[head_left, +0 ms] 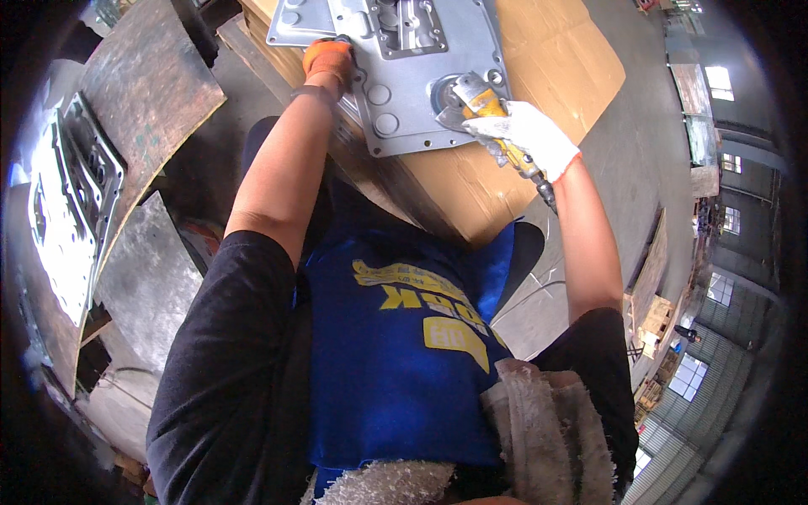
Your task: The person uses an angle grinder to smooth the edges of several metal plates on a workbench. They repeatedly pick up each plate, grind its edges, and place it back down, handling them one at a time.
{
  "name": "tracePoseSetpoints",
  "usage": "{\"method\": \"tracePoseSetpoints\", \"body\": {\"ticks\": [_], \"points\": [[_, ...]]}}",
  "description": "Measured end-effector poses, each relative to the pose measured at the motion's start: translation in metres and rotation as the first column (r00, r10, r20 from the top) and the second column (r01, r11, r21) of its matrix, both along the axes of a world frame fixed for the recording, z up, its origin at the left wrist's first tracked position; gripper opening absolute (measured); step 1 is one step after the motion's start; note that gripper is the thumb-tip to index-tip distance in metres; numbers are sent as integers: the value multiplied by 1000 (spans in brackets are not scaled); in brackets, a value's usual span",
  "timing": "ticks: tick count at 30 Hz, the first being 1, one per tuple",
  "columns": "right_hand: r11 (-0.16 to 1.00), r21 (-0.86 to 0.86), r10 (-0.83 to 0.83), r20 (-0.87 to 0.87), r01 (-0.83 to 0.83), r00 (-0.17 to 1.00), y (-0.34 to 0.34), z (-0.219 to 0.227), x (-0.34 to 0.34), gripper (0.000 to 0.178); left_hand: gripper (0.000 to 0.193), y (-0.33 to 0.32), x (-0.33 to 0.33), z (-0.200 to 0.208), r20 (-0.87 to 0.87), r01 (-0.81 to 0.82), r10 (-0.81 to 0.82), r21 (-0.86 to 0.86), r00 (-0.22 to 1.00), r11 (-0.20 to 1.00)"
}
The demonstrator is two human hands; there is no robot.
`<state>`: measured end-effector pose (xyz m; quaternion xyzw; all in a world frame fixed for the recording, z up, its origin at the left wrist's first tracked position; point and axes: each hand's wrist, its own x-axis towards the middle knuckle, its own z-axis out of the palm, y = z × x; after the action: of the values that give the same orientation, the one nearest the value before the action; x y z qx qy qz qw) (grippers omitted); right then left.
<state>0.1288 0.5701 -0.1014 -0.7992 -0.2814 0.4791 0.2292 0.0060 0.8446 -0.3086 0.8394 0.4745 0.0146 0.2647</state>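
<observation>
A grey cast metal plate (418,99) with bolt holes, round bosses and a rectangular opening lies at the top of the head view. My left hand (330,64), in an orange glove, is closed at the plate's left edge; its fingertips are partly hidden. In a white glove, my right hand (532,139) grips a yellow angle grinder (481,98). The grinder's disc sits against the plate's surface near the lower right corner, beside a round hole. A dark fitting at the grinder's rear end points toward my right forearm.
Brown cardboard (471,189) lies beneath the plate on a stack. Another grey metal casting (296,23) adjoins it at upper left. More flat castings (71,198) rest on a worn board (151,76) at the left. Wooden pallets (656,322) stand far right.
</observation>
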Motion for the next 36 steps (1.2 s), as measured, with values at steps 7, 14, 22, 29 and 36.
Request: {"method": "tracePoseSetpoints", "body": {"ticks": [7,14,22,29,36], "points": [[997,46,-56,-20,57,998,5,-4,2,38,25,10,1,-27,175,-158,178,-123,968,980],[998,52,-31,-11,32,999,8,4,-5,30,34,16,-2,-29,80,43,-54,131,995,990],[998,54,-26,-50,29,998,-1,-6,-4,33,25,-5,-10,22,-248,338,-278,243,928,909],[944,183,-271,-36,273,962,-56,3,5,32,31,8,-6,-23,460,-221,694,-722,554,656],[472,370,-451,-678,800,580,-143,-60,27,28,33,-51,-2,85,595,-540,312,251,741,804]]}}
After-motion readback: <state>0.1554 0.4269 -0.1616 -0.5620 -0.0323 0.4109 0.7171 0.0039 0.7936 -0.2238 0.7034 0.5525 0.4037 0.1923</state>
